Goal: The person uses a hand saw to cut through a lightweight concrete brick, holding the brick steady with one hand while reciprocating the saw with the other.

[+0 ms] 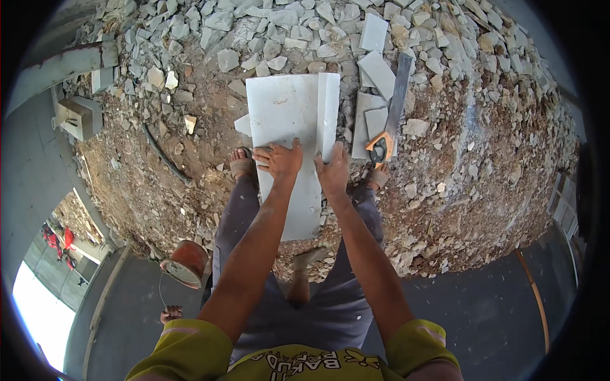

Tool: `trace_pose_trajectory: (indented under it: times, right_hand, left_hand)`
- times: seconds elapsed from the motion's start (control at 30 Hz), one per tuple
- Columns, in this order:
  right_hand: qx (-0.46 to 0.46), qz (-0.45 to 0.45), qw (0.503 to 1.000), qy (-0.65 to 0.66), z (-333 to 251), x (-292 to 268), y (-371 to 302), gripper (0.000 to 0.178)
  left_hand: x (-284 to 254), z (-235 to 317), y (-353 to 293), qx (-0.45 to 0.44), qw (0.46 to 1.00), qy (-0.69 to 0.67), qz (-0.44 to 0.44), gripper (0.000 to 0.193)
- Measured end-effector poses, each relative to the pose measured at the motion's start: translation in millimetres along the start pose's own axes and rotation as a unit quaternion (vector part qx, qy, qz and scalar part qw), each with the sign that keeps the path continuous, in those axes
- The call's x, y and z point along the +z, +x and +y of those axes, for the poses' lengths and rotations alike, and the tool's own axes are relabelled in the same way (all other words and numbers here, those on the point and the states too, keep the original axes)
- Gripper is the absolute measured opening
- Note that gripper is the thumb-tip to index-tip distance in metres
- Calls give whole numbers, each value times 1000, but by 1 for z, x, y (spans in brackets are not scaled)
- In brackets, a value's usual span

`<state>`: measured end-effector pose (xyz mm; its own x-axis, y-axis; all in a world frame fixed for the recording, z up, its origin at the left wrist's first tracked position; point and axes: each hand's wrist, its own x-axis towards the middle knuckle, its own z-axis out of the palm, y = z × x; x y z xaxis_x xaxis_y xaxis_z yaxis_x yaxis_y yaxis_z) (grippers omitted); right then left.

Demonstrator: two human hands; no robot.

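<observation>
Steadying a pale slab (284, 117) with a narrow strip (328, 108) along its upper right edge is, I judge, the step in hand: holding the two together. The slab stands in the upper middle of the frame, its lower end reaching down between my legs. I cannot tell whether the strip lies on the slab or beside it.

My left hand (279, 159) is spread, fingers out and nothing grasped, pressing on the slab's face. My right hand (333, 170) is closed on the lower end of the strip, thumb on its left side, fingers on its right. As I see it, the next move calls for a steady left palm to hold the slab, and an even pull or push from my right so the strip stays straight and its edge doesn't chip.

My feet stand either side of the slab. Right of centre, a saw (399, 92) with an orange handle lies over some offcuts (378, 73), its handle near my right foot (379, 178), so my step there would need care. Rubble (279, 32) fills the top of the frame. Lower left, near my left elbow, sit a bucket (189, 257) and another person's hand (170, 313).
</observation>
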<state>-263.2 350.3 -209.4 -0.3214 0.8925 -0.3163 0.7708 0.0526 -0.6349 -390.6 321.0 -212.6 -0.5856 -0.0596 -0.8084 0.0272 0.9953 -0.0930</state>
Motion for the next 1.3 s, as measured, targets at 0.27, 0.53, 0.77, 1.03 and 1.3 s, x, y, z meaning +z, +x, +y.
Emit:
trace_pose_trajectory:
  times: [0.27,0.53,0.77,1.03,1.3]
  right_hand:
    - [52,-57,996,34,-4,-10,1,49]
    - [114,-138,983,48,-6,-12,-2,60]
    - [100,-151,980,78,-3,-15,-3,73]
    - [95,-120,982,110,-11,-5,-9,72]
    - [99,-157,979,88,-10,-4,-7,74]
  left_hand:
    - [-34,37,54,120,969,73,202,89]
    - [-23,38,93,187,933,-14,306,78]
    - [-2,50,98,137,892,60,427,75]
    - [-2,52,94,127,885,53,444,73]
    - [-3,55,89,124,889,47,438,74]
